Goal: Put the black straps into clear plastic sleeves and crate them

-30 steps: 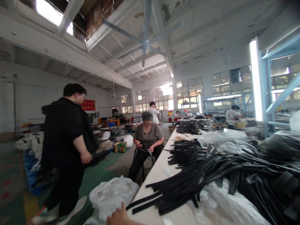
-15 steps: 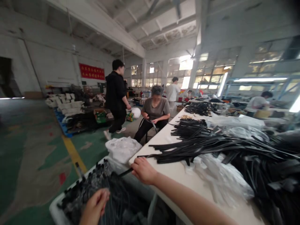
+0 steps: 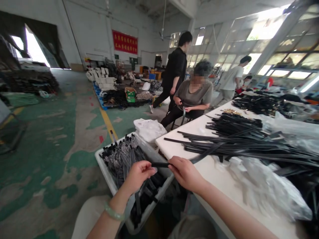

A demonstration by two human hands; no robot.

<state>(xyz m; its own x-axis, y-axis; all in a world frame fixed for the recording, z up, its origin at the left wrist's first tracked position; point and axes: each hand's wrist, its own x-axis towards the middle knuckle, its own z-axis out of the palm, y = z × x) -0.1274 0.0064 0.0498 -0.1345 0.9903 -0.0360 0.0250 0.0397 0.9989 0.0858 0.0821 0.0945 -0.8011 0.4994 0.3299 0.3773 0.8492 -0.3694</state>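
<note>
A black strap (image 3: 159, 164) is stretched between my two hands, above the near edge of the table. My left hand (image 3: 141, 174) pinches its end between thumb and fingers. Just to the right, my right hand (image 3: 183, 171) is closed around the same strap, which runs on toward the table. Many more black straps (image 3: 239, 142) lie in a loose pile across the white table (image 3: 174, 146). Below my left hand stands a white plastic crate (image 3: 107, 172), filled with bundled black straps (image 3: 124, 152), some in clear wrapping.
A clear plastic bag (image 3: 269, 186) lies crumpled on the table's near side. Beyond the crate sits a white sack (image 3: 149, 129). One person (image 3: 195, 91) sits at the table's far corner holding a strap; another person (image 3: 175, 69) walks behind. Pallet goods (image 3: 104, 79) stand farther back.
My left hand has risen from over the crate and taken the strap's end. The right hand has drawn the strap off the table edge. My view has swung left and down.
</note>
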